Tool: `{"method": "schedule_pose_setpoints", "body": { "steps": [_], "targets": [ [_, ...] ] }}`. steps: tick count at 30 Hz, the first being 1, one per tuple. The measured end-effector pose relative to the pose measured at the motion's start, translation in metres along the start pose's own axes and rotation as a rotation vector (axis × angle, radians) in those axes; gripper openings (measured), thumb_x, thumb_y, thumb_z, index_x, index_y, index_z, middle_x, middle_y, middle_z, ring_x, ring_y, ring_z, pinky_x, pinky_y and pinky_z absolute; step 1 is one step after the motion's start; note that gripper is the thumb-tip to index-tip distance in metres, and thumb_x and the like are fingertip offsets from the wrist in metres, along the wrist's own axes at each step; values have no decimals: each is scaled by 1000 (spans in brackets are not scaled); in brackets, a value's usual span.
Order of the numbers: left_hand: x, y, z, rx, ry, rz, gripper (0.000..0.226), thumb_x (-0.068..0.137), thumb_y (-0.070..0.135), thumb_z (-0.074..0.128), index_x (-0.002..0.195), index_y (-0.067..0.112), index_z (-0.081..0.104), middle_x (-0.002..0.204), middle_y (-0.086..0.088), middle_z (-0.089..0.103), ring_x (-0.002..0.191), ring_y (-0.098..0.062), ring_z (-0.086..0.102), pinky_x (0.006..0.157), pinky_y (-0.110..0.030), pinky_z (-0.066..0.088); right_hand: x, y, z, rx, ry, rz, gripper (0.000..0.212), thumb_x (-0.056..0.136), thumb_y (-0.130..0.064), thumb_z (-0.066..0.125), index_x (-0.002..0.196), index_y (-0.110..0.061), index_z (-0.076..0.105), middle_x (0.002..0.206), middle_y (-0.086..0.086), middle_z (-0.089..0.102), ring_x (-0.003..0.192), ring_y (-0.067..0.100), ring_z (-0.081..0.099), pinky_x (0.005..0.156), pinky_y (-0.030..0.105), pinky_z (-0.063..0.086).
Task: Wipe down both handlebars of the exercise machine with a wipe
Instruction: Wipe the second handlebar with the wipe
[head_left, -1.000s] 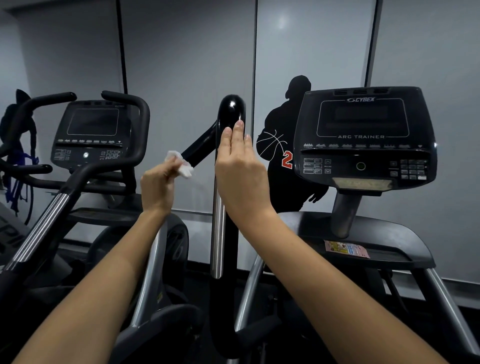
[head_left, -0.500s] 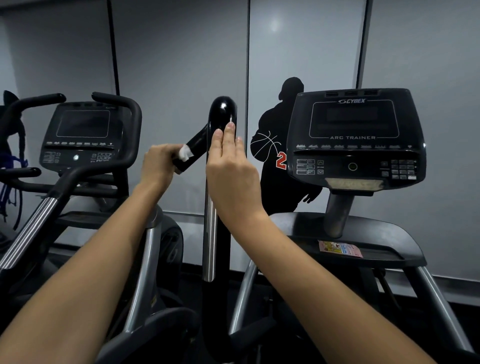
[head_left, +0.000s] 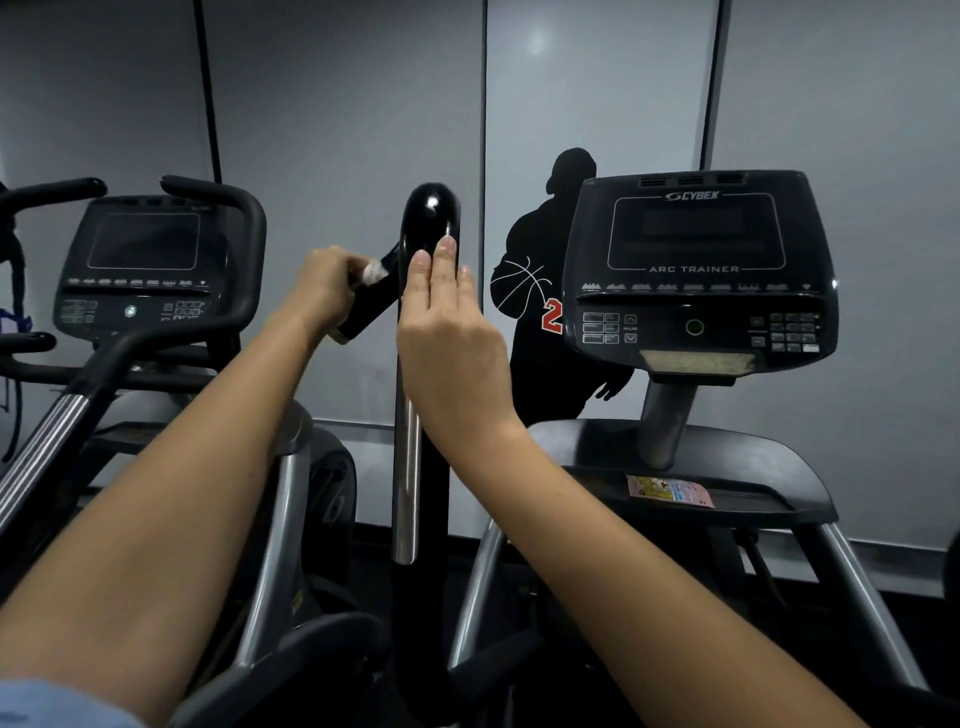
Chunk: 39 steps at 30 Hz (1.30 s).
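A glossy black upright handlebar (head_left: 430, 218) of the Arc Trainer rises in the middle of the view, with a short black side grip (head_left: 370, 306) branching down to the left. My left hand (head_left: 324, 286) curls around that side grip and holds a small white wipe (head_left: 375, 271) against it. My right hand (head_left: 449, 332) rests flat on the upright bar with its fingers straight and pointing up. The machine's other handlebar is out of view.
The Arc Trainer's console (head_left: 698, 270) stands at the right above a black shelf (head_left: 753, 467). A second machine with console (head_left: 140, 265) and curved black handlebars (head_left: 228, 208) stands close at the left. Grey wall panels lie behind.
My left hand moved from the air beside the machine onto the side grip and now wraps the wipe around it. My right hand stayed on the upright bar.
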<state>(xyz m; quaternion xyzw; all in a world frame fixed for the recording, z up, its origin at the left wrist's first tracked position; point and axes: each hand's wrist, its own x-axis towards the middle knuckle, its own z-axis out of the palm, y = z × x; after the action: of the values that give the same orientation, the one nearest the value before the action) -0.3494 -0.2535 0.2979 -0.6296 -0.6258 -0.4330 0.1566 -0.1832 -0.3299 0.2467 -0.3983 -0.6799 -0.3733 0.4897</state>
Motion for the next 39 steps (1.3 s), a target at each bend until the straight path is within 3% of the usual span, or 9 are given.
{"method": "schedule_pose_setpoints", "body": {
  "steps": [4,8,11,14,19,24,31,36,39],
  "targets": [
    [-28,-34,-8,-40,-24,-69,21,83,-10,55,86,2,73,80,-18,68,74,-22,60,72,-40,52,-1,0,0,-4,2,8,52,79,2,25,111,2,66,113,25,65,93,33,69,61,29,60],
    [-33,-19,-10,-15,107,-86,27,85,-7,50,83,8,72,75,-8,62,70,-22,55,63,-30,42,-1,-1,-1,-17,3,2,52,79,2,25,112,0,66,113,23,65,94,31,69,64,27,60],
    [-27,23,-3,-86,366,132,16,83,5,52,70,11,59,63,-4,55,61,-22,48,56,-29,33,-1,0,0,-25,-1,-8,52,81,0,25,113,0,65,115,23,64,95,31,69,65,26,60],
    [-19,47,13,38,341,246,23,91,19,51,84,-2,58,67,-21,59,59,-38,54,58,-40,45,-1,0,2,-30,-1,-5,51,80,-1,26,114,-1,65,116,22,64,96,29,68,65,26,59],
    [-34,16,34,256,347,452,28,76,-11,68,103,-10,60,81,-26,68,51,-38,63,42,-44,54,-2,0,3,-34,3,-16,51,82,-4,27,115,-5,65,117,19,64,98,27,68,67,24,59],
    [-52,-33,27,537,204,526,63,57,-25,70,117,-8,60,119,-24,63,98,-40,66,53,-48,58,-1,-1,1,-14,7,0,52,80,-6,26,112,-3,67,115,20,65,96,28,69,69,25,59],
    [-66,-49,7,444,263,416,55,63,-25,62,114,-5,64,119,-24,62,93,-44,67,70,-55,56,-2,-1,-1,-21,15,-16,52,80,-3,25,112,-1,66,114,23,64,95,30,69,71,27,59],
    [-39,-18,13,415,186,438,59,79,-12,62,134,5,49,141,-12,47,116,-33,58,90,-44,51,-1,0,0,-3,9,-14,52,81,-5,24,113,-1,66,115,23,64,96,30,69,72,27,59],
    [-46,-26,21,447,150,423,64,76,-16,62,135,4,48,141,-15,47,123,-33,53,87,-47,53,-2,1,-1,-11,19,-23,53,81,-6,24,113,-3,66,116,22,64,96,28,69,72,26,59]
  ]
}}
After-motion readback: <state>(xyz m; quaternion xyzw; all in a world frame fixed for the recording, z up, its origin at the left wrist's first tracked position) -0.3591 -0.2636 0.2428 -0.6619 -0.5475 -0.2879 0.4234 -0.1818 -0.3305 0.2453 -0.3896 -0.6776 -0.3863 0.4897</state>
